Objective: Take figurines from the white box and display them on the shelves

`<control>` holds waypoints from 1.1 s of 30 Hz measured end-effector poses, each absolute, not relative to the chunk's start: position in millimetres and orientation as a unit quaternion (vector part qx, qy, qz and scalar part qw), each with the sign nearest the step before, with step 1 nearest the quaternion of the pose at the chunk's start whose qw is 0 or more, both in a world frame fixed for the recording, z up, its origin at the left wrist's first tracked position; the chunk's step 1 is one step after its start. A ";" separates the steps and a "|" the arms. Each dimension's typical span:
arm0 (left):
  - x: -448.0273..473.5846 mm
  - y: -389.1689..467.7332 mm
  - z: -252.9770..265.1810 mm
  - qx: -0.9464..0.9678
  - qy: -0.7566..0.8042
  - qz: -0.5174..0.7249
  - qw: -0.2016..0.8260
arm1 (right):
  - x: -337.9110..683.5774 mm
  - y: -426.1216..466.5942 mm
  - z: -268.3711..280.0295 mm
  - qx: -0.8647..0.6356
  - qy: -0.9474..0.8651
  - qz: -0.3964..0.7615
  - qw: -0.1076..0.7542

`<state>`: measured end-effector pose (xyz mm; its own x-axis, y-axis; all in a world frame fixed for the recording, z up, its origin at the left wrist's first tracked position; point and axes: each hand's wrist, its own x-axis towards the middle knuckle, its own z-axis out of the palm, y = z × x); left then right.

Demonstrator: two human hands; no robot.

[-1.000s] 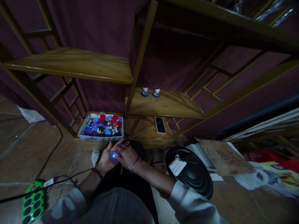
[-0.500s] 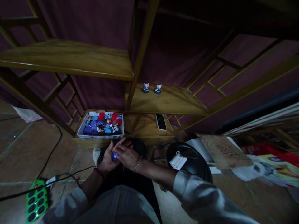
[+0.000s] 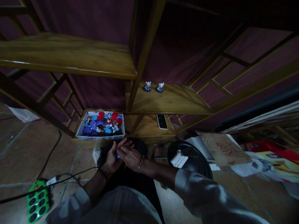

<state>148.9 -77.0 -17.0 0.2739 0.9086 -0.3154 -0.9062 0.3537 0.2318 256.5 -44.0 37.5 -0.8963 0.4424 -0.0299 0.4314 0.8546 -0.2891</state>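
A small blue round piece (image 3: 118,156) lies between my two hands above my lap, mostly covered by fingers. My left hand (image 3: 112,161) cups it from the left, palm turned inward. My right hand (image 3: 130,158) reaches over from the right, its fingers resting on the piece. Just beyond them, on the bottom shelf, sits a white box (image 3: 101,137) filled with small figurines and round pieces in blue, purple and red. Two small figurines (image 3: 147,86) with white heads and dark round bases stand side by side on the shelf above, to the right.
A phone (image 3: 162,121) lies on the bottom shelf (image 3: 144,126). To my right is a black round stool (image 3: 193,166) with a small white object (image 3: 179,159) on it, beside cardboard and packages (image 3: 224,149). On the left floor lie cables and a green block with dark circles (image 3: 37,202).
My hands have closed further over the blue piece, so less of it shows. The view has shifted slightly; the box, figurines and phone stay in place.
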 end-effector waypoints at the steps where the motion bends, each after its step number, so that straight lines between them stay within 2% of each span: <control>1: 148.9 -76.6 -17.4 0.002 0.202 0.569 0.797 | 256.0 -44.0 37.1 -0.228 -0.962 0.147 0.018; 8: 147.2 -76.6 -24.1 -0.010 0.214 0.600 0.771 | 249.8 -44.3 27.6 -0.236 -0.962 0.140 0.002; 12: 145.8 -77.8 -25.7 -0.004 0.207 0.593 0.778 | 248.6 -44.0 27.7 -0.206 -0.971 0.117 0.010; 18: 145.5 -76.4 -23.6 -0.016 0.191 0.582 0.790 | 248.9 -42.6 36.1 -0.201 -0.974 0.103 -0.022; 26: 141.3 -78.0 -18.8 -0.037 0.200 0.584 0.786 | 247.4 -43.3 33.4 -0.221 -0.962 0.158 0.026; 33: 142.0 -78.1 -9.7 -0.053 0.228 0.581 0.780 | 255.9 -39.7 36.3 -0.285 -0.920 0.258 0.076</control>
<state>142.0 -78.1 -9.7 0.2212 0.8812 -0.4178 -0.9298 0.3198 0.1823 255.9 -39.7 36.3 -0.8261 0.5634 -0.0073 0.4853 0.7049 -0.5173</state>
